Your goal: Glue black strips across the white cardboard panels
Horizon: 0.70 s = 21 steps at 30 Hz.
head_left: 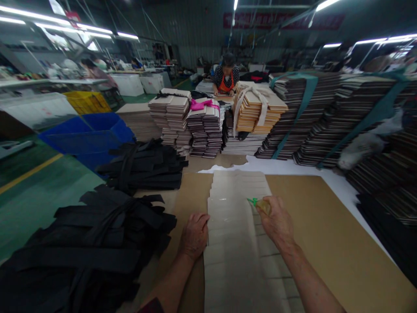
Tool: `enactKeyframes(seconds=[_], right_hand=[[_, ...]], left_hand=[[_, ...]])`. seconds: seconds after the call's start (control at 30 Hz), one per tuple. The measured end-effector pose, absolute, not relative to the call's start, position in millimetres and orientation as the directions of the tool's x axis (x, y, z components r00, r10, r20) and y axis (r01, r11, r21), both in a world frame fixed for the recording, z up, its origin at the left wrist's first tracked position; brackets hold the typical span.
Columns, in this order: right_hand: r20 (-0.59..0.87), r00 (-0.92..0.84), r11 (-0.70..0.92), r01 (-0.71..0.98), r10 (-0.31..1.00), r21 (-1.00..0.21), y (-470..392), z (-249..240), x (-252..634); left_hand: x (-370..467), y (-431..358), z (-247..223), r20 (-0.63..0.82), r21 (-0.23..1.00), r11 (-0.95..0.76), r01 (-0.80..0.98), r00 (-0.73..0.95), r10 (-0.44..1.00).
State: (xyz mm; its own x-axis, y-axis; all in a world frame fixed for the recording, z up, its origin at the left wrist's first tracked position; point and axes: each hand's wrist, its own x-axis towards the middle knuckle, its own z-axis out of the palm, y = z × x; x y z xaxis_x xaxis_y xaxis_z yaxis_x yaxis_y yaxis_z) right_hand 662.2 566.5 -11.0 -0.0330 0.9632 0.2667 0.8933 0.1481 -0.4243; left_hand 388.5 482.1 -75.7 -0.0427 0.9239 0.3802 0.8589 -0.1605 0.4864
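Note:
A long row of overlapping beige panels [231, 243] runs away from me, each overlapping its neighbour like shingles. My left hand [194, 234] rests against the row's left edge, palm down, holding no separate object, with its fingertips at the panels. Over the row's right side, my right hand [276, 218] is closed around a small yellowish squeeze bottle [263, 207] with a green tip. That tip points left, just above the panels' right part. A shiny wet-looking streak shows on the far panels. The right fingers cover part of the bottle.
Brown board [312, 217] lies under the row. Bundled black strips [78, 243] are heaped at left, beside a blue crate [87, 134]. Stacked panels [203, 128] and tied stacks [302, 113] line the far side and right. A co-worker [226, 77] sits beyond them.

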Motion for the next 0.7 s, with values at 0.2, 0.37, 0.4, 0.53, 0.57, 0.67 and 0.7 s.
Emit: enactKeyframes(seconds=[0.2, 0.37, 0.4, 0.53, 0.57, 0.67, 0.7], right_hand=[[0.298, 0.05, 0.098, 0.883, 0.953, -0.459, 565.7, -11.8, 680.2], [0.284, -0.009, 0.145, 0.875, 0.959, -0.462, 565.7, -12.8, 679.3], [0.29, 0.016, 0.123, 0.882, 0.957, -0.455, 566.6, -13.1, 683.1], [0.319, 0.14, 0.018, 0.895, 0.937, -0.446, 570.1, -15.1, 702.3], [0.322, 0.157, 0.006, 0.892, 0.934, -0.453, 570.4, -15.6, 704.9], [0.31, 0.136, 0.032, 0.876, 0.941, -0.482, 570.1, -16.6, 705.1], [0.305, 0.112, 0.056, 0.869, 0.946, -0.491, 570.0, -16.8, 704.3]], left_hand=[[387.7, 482.3, -74.8, 0.385, 0.479, -0.168, 0.861, -0.034, 0.922], [387.1, 482.6, -73.4, 0.374, 0.475, -0.16, 0.865, -0.034, 0.927], [386.9, 482.7, -73.5, 0.374, 0.473, -0.158, 0.867, -0.035, 0.927], [386.3, 483.0, -74.3, 0.381, 0.468, -0.16, 0.869, -0.036, 0.924], [386.1, 483.2, -74.4, 0.382, 0.466, -0.163, 0.869, -0.031, 0.924], [385.7, 483.5, -74.8, 0.392, 0.457, -0.18, 0.871, -0.016, 0.92], [385.6, 483.6, -75.0, 0.399, 0.452, -0.183, 0.873, -0.014, 0.917]])
